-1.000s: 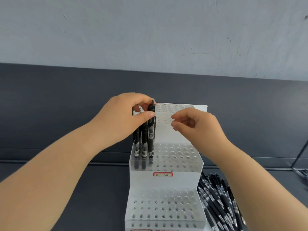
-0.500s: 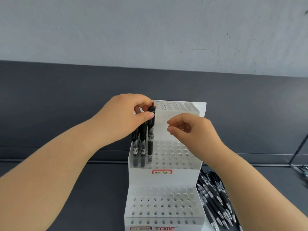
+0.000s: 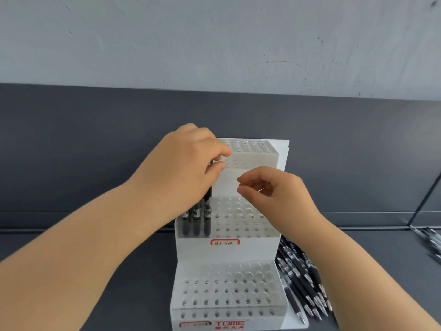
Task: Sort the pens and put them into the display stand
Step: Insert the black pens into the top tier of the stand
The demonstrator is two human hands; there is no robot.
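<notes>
Where the left hand [image 3: 181, 168] pinches, black pens [image 3: 196, 217] stand upright.

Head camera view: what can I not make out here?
All in the head view:
- Top of the upright black pen: covered by the left hand gripping it.
- The red-framed handwritten label on the white tiered plastic display stand: too blurred to read.
- The pile of loose black pens: partly behind the right forearm.
</notes>
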